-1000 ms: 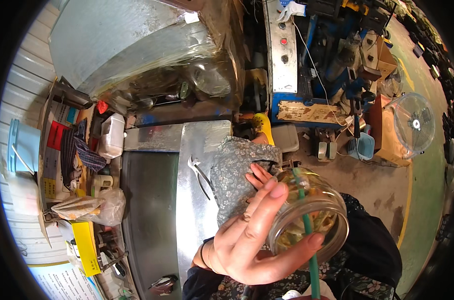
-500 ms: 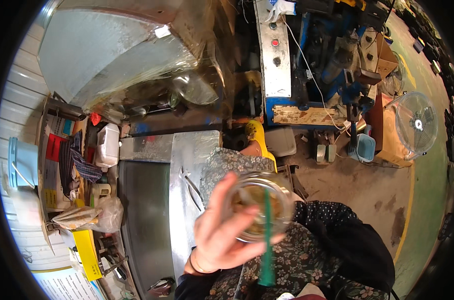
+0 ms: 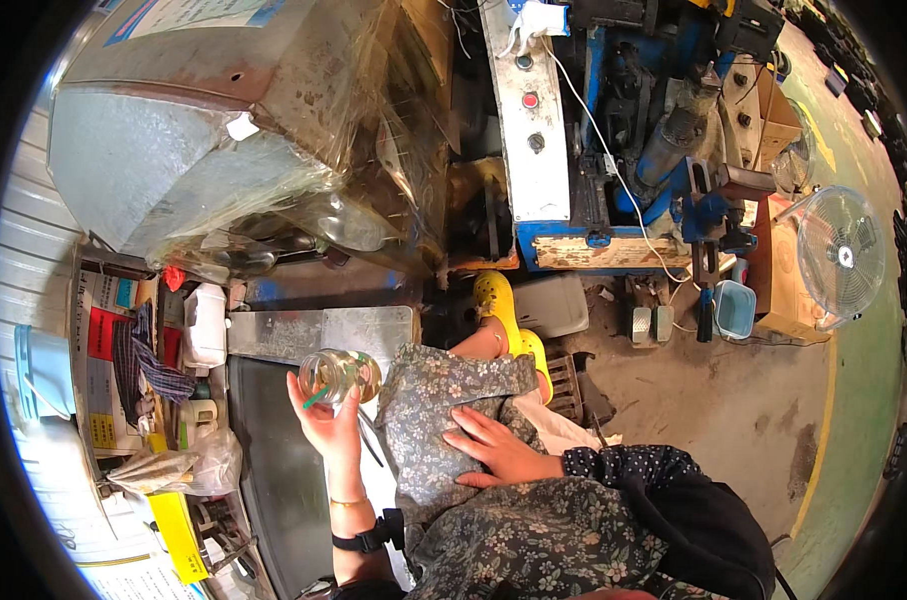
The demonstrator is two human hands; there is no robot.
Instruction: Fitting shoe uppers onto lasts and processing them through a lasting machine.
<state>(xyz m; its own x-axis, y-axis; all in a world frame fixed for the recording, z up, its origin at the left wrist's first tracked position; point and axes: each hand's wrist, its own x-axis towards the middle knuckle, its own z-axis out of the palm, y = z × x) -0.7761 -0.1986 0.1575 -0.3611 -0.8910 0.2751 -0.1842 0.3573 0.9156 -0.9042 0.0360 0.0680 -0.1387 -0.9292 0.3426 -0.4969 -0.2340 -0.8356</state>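
Observation:
My left hand (image 3: 326, 418) is closed round a clear glass jar (image 3: 326, 376), which is tilted above the metal bench top. Something brownish shows inside the jar, too small to make out. A thin green strip (image 3: 318, 397) sticks out by its side. On the flowered cloth of my lap (image 3: 454, 410), my right hand (image 3: 499, 450) lies flat with its fingers apart, holding nothing. A dark handle (image 3: 372, 445) of the pliers shows on the bench beside my left wrist; the rest is hidden behind hand and jar.
Left of the bench, a shelf holds a white bottle (image 3: 206, 325), a striped cloth (image 3: 159, 360) and a plastic bag (image 3: 209, 462). A metal hood (image 3: 164, 150) stands ahead. On the right are a blue-framed machine (image 3: 614, 245), a blue tub (image 3: 734, 308) and a fan (image 3: 842, 255).
My left hand has carried the jar down and left, from above my lap to over the bench. My right hand, hidden before, now shows on my lap.

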